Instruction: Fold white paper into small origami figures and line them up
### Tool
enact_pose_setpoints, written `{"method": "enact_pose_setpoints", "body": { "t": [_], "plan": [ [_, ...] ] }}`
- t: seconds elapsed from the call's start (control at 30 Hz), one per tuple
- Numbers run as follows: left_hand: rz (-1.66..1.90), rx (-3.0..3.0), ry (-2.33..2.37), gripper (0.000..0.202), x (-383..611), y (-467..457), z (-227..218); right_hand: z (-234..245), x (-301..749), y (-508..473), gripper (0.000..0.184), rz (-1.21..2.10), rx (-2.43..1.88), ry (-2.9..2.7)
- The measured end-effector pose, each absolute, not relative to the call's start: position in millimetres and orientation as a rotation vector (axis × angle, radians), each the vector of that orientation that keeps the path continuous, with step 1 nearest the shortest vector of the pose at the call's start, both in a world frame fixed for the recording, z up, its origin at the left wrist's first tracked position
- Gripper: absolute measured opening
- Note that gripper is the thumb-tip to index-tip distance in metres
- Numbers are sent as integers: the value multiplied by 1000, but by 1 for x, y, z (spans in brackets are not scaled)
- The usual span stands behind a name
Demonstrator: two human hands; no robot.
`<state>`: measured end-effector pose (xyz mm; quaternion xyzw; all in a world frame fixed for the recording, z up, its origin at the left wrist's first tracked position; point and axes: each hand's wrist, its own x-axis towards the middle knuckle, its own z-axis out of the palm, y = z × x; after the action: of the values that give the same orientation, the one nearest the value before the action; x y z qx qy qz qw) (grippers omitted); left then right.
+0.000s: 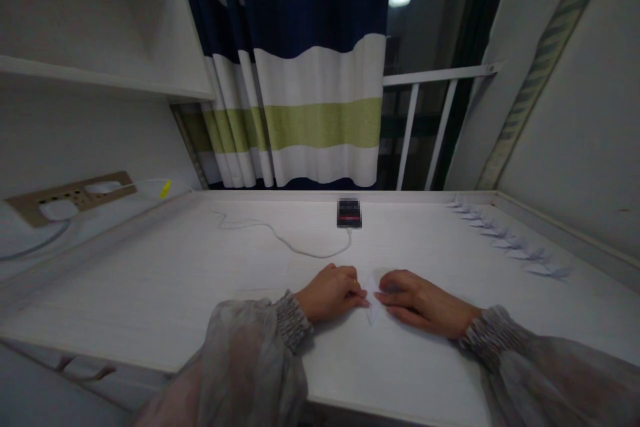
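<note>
Paper (371, 315), white, small and narrowing to a point towards 6 o'clock, lies between the two hands on the white table (150, 293); it should handle as very light, crisp enough to keep a crease yet easily crumpled or torn, so a gentle pinch along its outer edges looks the best hold. At its 9 o'clock the left hand (336, 290) is mostly closed, fingers curled, thumb and forefinger drawn together on the edge. At 3 o'clock the right hand (425, 305) is about half open, bent fingertips at the opposite edge; whether they pinch or merely press cannot be told. Farther out, a row of folded paper pieces (527, 254) runs at 2 o'clock, a dark, blurred box (349, 213) with a pale cable (320, 257) sits near 12, a socket panel (80, 199) is towards 10, and a striped curtain (325, 73) hangs beyond at 11
</note>
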<state>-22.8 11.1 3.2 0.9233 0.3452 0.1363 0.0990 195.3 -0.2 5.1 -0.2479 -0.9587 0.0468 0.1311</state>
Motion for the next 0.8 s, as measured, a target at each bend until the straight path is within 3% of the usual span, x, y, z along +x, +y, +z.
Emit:
{"method": "enact_pose_setpoints", "body": {
  "t": [0.8],
  "plan": [
    [381,2850,1087,26,-21,6,4,11,192,-3,29,288,-739,-2736]
  ]
}}
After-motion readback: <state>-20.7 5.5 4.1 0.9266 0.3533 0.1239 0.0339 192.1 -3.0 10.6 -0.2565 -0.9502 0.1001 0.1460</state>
